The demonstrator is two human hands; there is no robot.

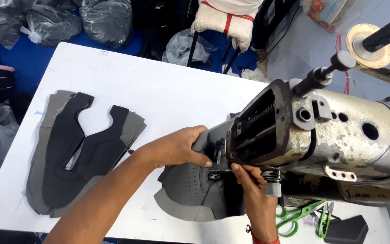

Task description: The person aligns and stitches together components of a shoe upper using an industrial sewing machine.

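**Feeding the grey upper under the needle**

While I am leaning over the worn, paint-chipped metal sewing machine (321, 135), I am guiding a grey perforated leather-like shoe upper piece (190, 190) beneath its head. It is lying on the white table (159, 90), its far edge tucked under the presser foot (215, 174) and its rounded near edge pointing toward me. My left hand (177, 147) is pressing flat on the top of the piece, fingers closed down on the material just beside the foot. My right hand (249, 180) is pinching the piece's edge right at the foot, thumb and fingertips together on it.

As I judge it, I am in the stitching step, with the seam line being set at the needle. The next move seems to be calling for a slow, even feed, both hands turning the piece along its curve while fingertips are staying clear of the needle.

To my left, a stack of dark grey and black cut upper panels (77, 153) is lying well apart. Green-handled scissors (294, 217) are resting under the machine arm.
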